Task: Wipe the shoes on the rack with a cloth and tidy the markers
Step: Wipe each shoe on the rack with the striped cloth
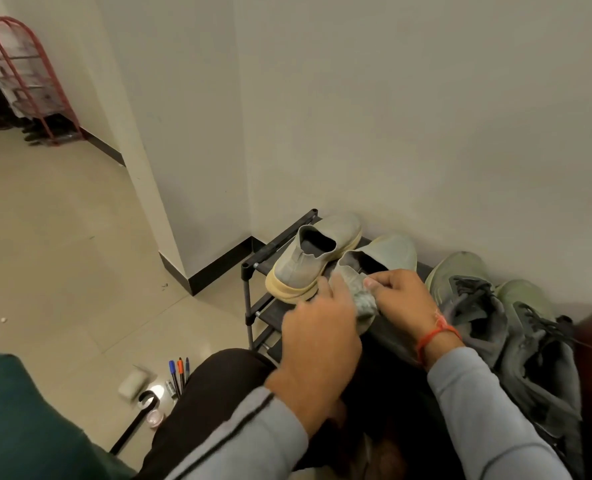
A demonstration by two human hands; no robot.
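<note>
Left hand (317, 327), right hand (403, 296) around cloth (365, 301).

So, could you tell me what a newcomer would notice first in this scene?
Both hands, left hand and right hand, hold a grey crumpled cloth against the heel of a grey slip-on shoe with a yellow sole on the black rack. Coloured markers lie on the floor at lower left.

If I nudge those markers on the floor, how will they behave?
The markers look slim and round, so they would probably roll on the smooth tiled floor. Probably light. They lie bunched side by side, so a nudge would likely scatter them.
</note>
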